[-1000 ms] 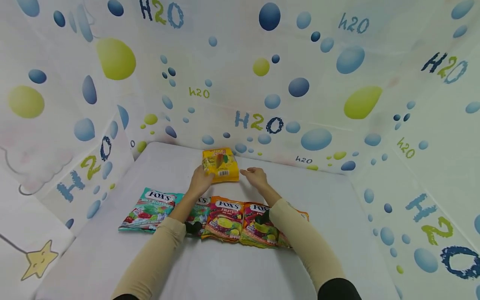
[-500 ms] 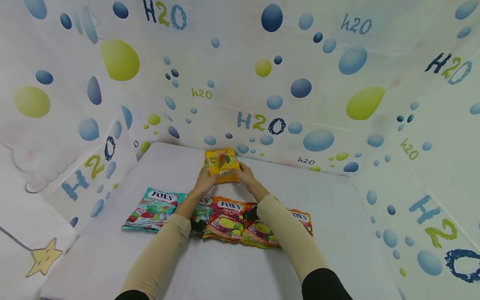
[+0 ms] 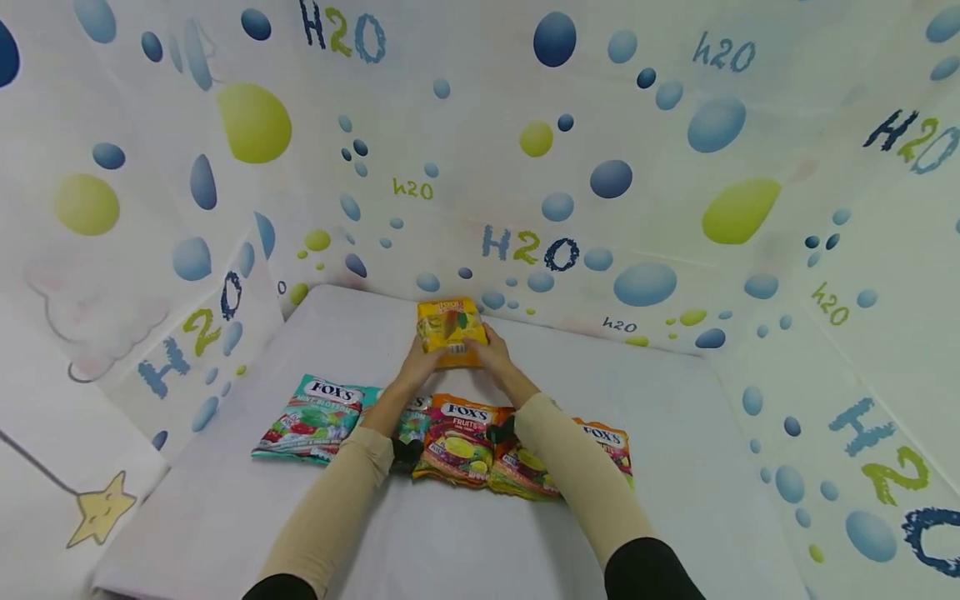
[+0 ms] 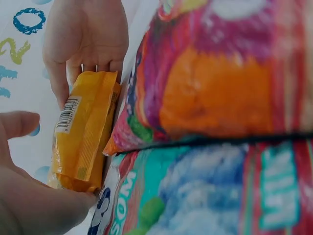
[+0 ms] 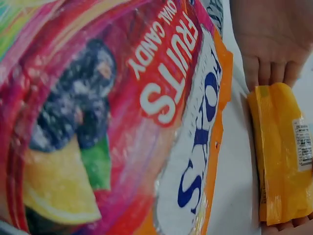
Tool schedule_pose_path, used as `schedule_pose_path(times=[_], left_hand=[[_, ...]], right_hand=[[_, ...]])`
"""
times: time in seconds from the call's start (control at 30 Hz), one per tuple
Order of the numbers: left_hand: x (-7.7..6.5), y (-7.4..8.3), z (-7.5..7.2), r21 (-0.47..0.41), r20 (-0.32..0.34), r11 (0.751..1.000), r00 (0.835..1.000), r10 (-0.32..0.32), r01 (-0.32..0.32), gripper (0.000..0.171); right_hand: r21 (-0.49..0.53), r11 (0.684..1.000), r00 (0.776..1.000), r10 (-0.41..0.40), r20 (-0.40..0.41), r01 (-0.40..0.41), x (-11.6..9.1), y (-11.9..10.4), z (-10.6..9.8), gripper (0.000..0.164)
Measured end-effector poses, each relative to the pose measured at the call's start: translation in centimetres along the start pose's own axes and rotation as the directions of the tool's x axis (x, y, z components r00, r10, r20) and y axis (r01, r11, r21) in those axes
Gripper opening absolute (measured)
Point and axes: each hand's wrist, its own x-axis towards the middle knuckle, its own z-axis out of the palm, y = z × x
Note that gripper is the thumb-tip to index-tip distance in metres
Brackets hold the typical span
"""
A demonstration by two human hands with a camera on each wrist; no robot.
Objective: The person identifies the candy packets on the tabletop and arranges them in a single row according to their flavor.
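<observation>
A yellow packet [image 3: 450, 323] with a mango picture and a barcode stands near the back of the white table, between both hands. My left hand [image 3: 422, 363] grips its left side. On the right side my right hand [image 3: 497, 354] holds it, the thumb over the front face. In the left wrist view the packet [image 4: 88, 127] has the right hand's fingers tucked around its far end, and the left hand [image 4: 34, 196] is at its near end. The right wrist view shows the packet [image 5: 283, 152] with fingers at both ends.
Fox's candy bags lie in a row in front of the packet: teal mint bags [image 3: 318, 421] at left, orange fruit bags [image 3: 459, 442] in the middle and right. My forearms pass over the row. A patterned backdrop [image 3: 480, 167] rises behind the white table [image 3: 450, 550].
My right hand, apart from the packet a second ago, has come in from the right and taken hold of its side. The left hand stays on it. The whole view has shifted slightly.
</observation>
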Motion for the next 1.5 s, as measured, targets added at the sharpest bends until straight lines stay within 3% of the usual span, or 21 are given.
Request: schedule_pose_path(times=[0.17, 0.3, 0.5, 0.83, 1.17, 1.5], left_hand=[[0.1, 0.0, 0.3, -0.074, 0.014, 0.997, 1.000, -0.001, 0.002, 0.080], [0.1, -0.3, 0.8, -0.150, 0.023, 0.988, 0.999, 0.046, -0.042, 0.082], [-0.1, 0.0, 1.1, -0.203, 0.054, 0.979, 0.998, -0.020, 0.030, 0.087], [-0.5, 0.8, 1.7, -0.158, 0.043, 0.983, 0.995, -0.086, 0.092, 0.090], [-1.2, 2.0, 2.6, -0.084, -0.078, 0.995, 0.995, -0.059, 0.052, 0.065], [-1.3, 2.5, 3.5, -0.059, -0.131, 0.998, 0.991, -0.035, 0.027, 0.059]], right_hand=[[0.063, 0.998, 1.000, -0.017, 0.005, 0.016, -0.5, -0.3, 0.5, 0.069], [0.105, 0.994, 0.999, -0.030, 0.017, 0.028, -0.9, -0.5, 0.7, 0.067], [0.083, 0.996, 0.999, -0.043, -0.013, 0.044, -1.2, -0.1, 0.4, 0.070], [0.056, 0.998, 0.997, -0.038, -0.060, 0.042, -1.8, 0.1, -0.3, 0.069], [0.056, 0.996, 0.990, -0.068, -0.122, 0.075, -2.6, -0.2, -0.1, 0.067], [0.043, 0.995, 0.978, -0.082, -0.190, 0.091, -3.8, -0.9, -0.6, 0.067]])
